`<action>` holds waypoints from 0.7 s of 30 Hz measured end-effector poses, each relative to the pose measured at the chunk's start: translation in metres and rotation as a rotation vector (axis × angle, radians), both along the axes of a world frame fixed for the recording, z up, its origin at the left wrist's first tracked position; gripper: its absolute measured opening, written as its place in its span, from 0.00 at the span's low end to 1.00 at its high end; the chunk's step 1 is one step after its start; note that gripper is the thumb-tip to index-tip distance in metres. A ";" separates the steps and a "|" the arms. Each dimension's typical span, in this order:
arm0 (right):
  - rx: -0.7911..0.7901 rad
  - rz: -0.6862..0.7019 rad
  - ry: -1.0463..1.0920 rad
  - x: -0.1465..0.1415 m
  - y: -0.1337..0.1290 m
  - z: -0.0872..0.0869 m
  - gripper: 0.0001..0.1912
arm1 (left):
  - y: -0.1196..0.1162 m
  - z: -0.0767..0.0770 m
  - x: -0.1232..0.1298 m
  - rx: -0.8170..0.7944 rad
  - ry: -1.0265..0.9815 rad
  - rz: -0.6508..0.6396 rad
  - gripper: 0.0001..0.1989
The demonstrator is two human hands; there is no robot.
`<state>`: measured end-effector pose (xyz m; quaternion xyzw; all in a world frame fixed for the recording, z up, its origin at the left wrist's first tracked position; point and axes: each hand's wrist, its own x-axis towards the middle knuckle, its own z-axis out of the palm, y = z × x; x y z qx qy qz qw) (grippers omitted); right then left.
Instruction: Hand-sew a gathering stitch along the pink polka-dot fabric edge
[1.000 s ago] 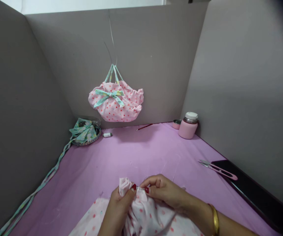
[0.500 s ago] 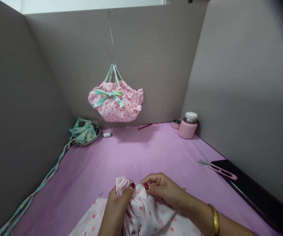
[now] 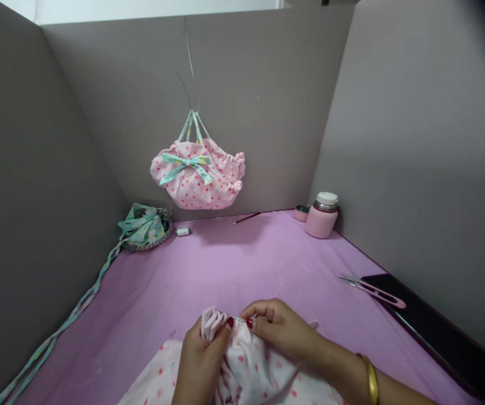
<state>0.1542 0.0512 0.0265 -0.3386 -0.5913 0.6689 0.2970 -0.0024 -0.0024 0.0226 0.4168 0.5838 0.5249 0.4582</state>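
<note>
Cloth (image 3: 251,360), pale with reddish dots, bunches up at the near edge of the purple cover (image 3: 246,264). Left hand (image 3: 202,349) grips its gathered edge, thumb on top; right hand (image 3: 282,329) pinches the same edge just beside it, thumb against forefinger, with a bangle (image 3: 372,378) on that wrist. Further out on the right, pink snips (image 3: 380,293) lie partly across a long black object (image 3: 432,340). On the left, green straps (image 3: 73,315) run back to a basket (image 3: 152,244) heaped with green fabric (image 3: 144,226). A spool (image 3: 183,232) lies just beside it. Near the back wall (image 3: 280,135) are a pencil-like stick (image 3: 246,218), a pink jar (image 3: 322,223) and a small tin (image 3: 302,214). Above the cover hangs a dotted bag (image 3: 204,194) with a green bow (image 3: 187,162).
</note>
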 end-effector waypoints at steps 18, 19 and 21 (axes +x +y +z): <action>-0.108 0.029 0.124 -0.001 -0.001 -0.003 0.16 | 0.001 -0.004 -0.002 -0.142 -0.261 -0.041 0.14; -0.133 0.033 0.136 -0.001 -0.001 -0.003 0.17 | 0.001 -0.003 -0.001 -0.145 -0.278 -0.041 0.13; -0.163 0.043 0.161 -0.001 -0.001 -0.002 0.17 | 0.000 0.000 0.000 -0.143 -0.305 -0.036 0.13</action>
